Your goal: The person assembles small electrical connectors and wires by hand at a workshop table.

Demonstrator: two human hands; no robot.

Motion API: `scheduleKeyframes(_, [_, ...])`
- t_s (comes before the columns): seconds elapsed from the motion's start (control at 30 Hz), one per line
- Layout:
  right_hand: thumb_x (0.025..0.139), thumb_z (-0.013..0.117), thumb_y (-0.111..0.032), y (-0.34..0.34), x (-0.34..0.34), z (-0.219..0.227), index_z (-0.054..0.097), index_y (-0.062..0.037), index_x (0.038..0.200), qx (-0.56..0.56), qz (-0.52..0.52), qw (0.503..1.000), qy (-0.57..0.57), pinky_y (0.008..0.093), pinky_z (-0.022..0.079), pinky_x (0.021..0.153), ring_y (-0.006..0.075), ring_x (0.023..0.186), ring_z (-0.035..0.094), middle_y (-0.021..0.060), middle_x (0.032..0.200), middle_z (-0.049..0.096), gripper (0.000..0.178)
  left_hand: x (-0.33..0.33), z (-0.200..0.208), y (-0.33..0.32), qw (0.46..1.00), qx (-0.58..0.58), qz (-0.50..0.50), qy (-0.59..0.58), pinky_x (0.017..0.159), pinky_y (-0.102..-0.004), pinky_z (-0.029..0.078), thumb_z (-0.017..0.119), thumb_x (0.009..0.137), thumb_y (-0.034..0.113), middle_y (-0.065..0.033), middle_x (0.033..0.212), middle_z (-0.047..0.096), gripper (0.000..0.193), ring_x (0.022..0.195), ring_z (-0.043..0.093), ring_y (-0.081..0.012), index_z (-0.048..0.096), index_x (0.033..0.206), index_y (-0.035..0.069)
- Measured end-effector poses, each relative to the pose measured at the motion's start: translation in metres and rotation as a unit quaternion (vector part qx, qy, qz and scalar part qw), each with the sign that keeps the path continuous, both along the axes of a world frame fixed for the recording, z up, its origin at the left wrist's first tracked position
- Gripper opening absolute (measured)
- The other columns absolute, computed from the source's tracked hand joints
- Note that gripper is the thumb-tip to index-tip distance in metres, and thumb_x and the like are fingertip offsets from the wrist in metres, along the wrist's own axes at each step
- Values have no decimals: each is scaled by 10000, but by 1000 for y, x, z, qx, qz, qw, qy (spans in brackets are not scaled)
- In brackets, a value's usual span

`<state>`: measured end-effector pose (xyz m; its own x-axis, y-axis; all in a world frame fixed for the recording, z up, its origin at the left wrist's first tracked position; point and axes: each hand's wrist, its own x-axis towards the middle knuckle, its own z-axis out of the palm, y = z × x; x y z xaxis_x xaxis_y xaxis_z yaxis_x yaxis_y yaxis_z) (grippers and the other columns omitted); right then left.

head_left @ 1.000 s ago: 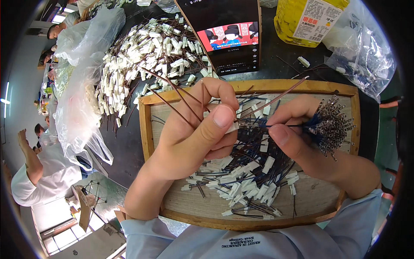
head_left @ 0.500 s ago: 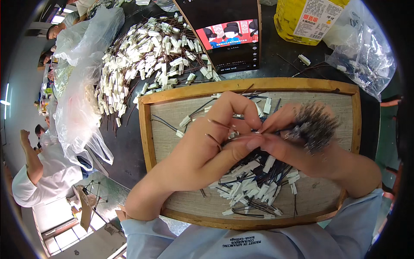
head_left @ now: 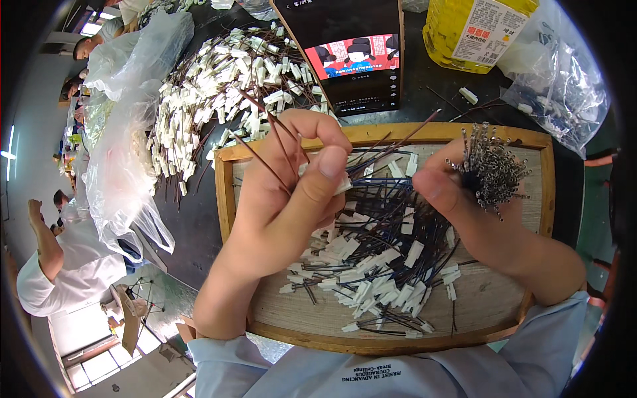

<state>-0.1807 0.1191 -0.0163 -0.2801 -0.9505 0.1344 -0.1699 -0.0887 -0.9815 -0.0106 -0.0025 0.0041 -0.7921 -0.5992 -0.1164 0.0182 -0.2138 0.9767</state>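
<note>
We hold brown wires (head_left: 261, 164) and a white connector (head_left: 344, 186) in our left hand (head_left: 282, 205); our right hand (head_left: 461, 202) grips a bundle of metal-tipped wires (head_left: 497, 171). Both hands stand apart above the wood-framed tray (head_left: 224, 199), which bears loose connectors (head_left: 371, 282).

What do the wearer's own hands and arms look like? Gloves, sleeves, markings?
Left hand and right hand: bare, no gloves, rings or watch visible. Forearms uncovered. Pale blue short sleeves end near the elbows; the matching shirt has small dark lettering.
</note>
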Motion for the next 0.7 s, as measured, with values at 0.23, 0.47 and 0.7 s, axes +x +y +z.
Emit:
scheduleKeyframes(0.23, [793, 696, -78, 3, 4, -4, 583, -55, 860, 28, -17, 991, -126, 176, 367, 551, 19, 650, 477, -5, 755, 571, 134, 2, 4, -11, 987, 146, -59, -29, 419, -163, 221, 475, 951, 193, 60, 602, 354, 144, 455, 267, 0, 447, 998, 60])
scheduleKeyframes(0.47, [851, 652, -212, -2, -5, 3, 561, -58, 935, 86, 115, 985, -95, 190, 313, 495, 23, 585, 404, -37, 700, 489, 197, 5, -10, -25, 957, 253, 62, 131, 485, -233, 315, 423, 929, 212, -37, 823, 465, 183, 586, 388, -100, 489, 998, 56])
scheduleKeyframes(0.7, [912, 551, -299, -3, 7, 7, 537, -54, 926, 97, 54, 972, -206, 198, 297, 480, 25, 546, 365, -39, 657, 455, 246, 0, -13, -20, 959, 210, 139, 131, 539, -223, 349, 357, 975, 170, -71, 976, 497, 262, 688, 411, -107, 469, 1158, 20])
